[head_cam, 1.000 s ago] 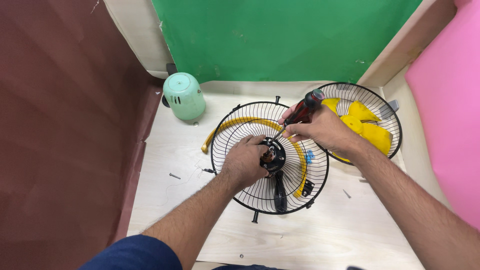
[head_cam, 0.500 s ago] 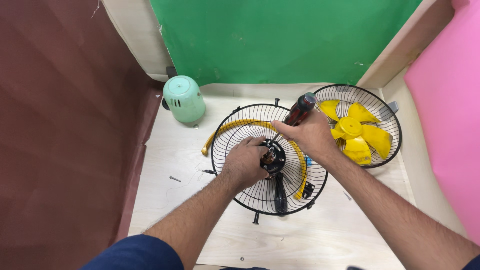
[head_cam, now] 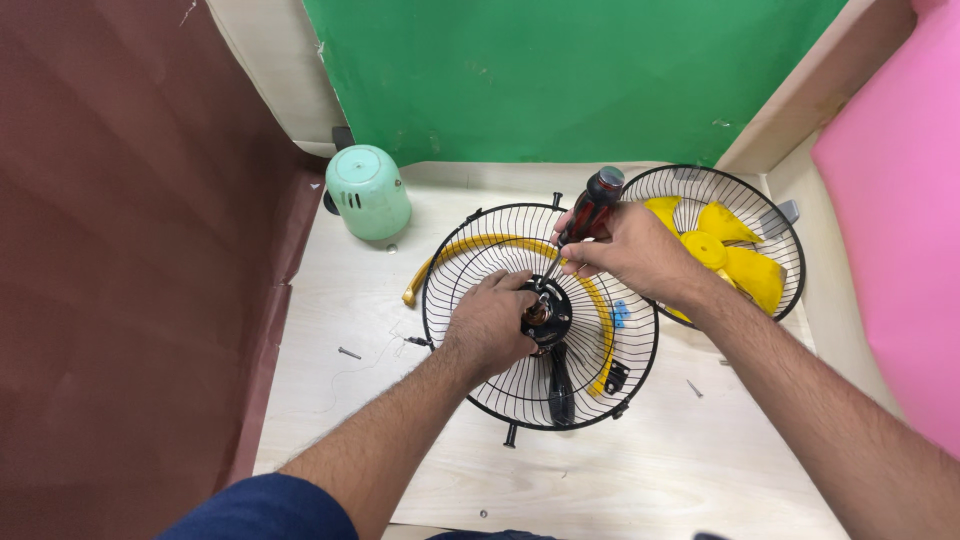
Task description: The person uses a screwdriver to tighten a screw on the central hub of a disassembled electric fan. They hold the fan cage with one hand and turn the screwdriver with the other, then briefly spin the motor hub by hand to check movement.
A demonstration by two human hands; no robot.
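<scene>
Head view looks down on a round black wire fan guard [head_cam: 500, 300] lying flat on the pale wooden counter [head_cam: 640, 470], and everything else is placed from it. At the guard's centre sits a black round motor hub [head_cam: 548, 315]. The left hand [head_cam: 488, 325] lies on the wires just left of the hub, its fingers [head_cam: 515, 283] curled closed against the hub's rim. The right hand [head_cam: 630, 252] hovers over the guard's upper right part, fingers wrapped tight around a screwdriver with a dark red and black handle [head_cam: 592, 210]. The handle sticks out above the right hand's fingers, and the thin metal shaft comes out below them. The tool's long axis is tilted: handle end up and away toward the guard's far rim, tip pointing down and left into the hub, right beside the left fingertips. A curved yellow plastic strip [head_cam: 470, 250] lies under the guard. A second wire guard holding yellow fan blades [head_cam: 735, 260] rests touching its right edge; a mint-green plastic motor cover [head_cam: 367, 192] stands well to its upper left.
</scene>
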